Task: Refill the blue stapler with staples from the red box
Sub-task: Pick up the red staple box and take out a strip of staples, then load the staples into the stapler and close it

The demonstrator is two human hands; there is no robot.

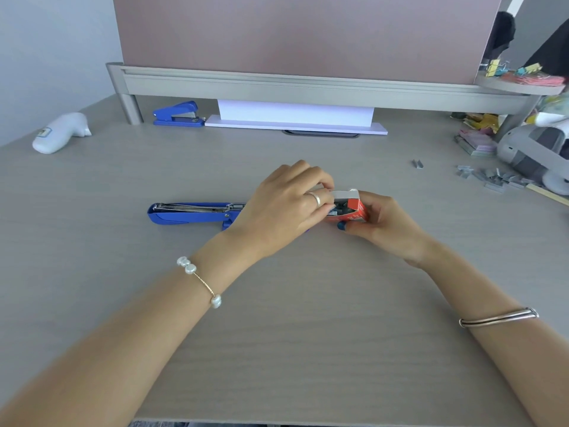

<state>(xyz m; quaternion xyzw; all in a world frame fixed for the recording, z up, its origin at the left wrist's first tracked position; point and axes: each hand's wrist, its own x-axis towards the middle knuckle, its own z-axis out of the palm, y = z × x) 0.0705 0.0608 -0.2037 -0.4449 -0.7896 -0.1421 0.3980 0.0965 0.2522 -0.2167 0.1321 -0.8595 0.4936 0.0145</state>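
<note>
The blue stapler lies opened flat on the desk, left of centre, its metal staple channel facing up. Its right end is hidden under my left hand. My right hand holds the small red staple box just above the desk, with its flap open toward the left. Grey staples show inside the open end. The fingertips of my left hand reach into that opening and touch the staples; I cannot tell whether they pinch a strip.
A second blue stapler sits at the back under the grey shelf. A white object lies far left. Loose staple strips and a grey device crowd the right edge. A white stand is at the back.
</note>
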